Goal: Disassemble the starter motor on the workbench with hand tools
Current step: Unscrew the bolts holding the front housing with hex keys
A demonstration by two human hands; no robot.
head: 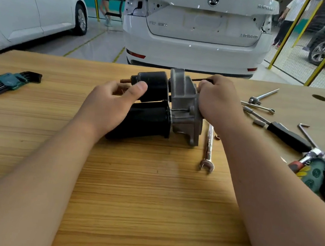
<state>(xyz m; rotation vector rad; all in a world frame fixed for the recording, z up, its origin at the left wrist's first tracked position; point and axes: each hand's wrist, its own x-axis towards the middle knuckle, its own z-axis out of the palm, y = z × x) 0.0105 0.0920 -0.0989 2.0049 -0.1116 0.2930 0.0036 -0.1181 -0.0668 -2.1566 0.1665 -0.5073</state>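
Observation:
The starter motor (154,120) lies on its side in the middle of the wooden workbench (149,201). Its two black cylinders point left and its grey cast housing (184,99) points right. My left hand (109,105) rests over the black body, thumb against the upper cylinder. My right hand (218,102) sits against the housing's right face and pinches a thin black hex key (201,80) that pokes out behind the housing. The key's tip is hidden by the housing.
A combination wrench (208,147) lies just right of the motor. A hex key set in a green holder (9,82) is at the far left. Socket drivers, a black-handled driver (284,135) and more tools crowd the right edge. White cars stand beyond the bench.

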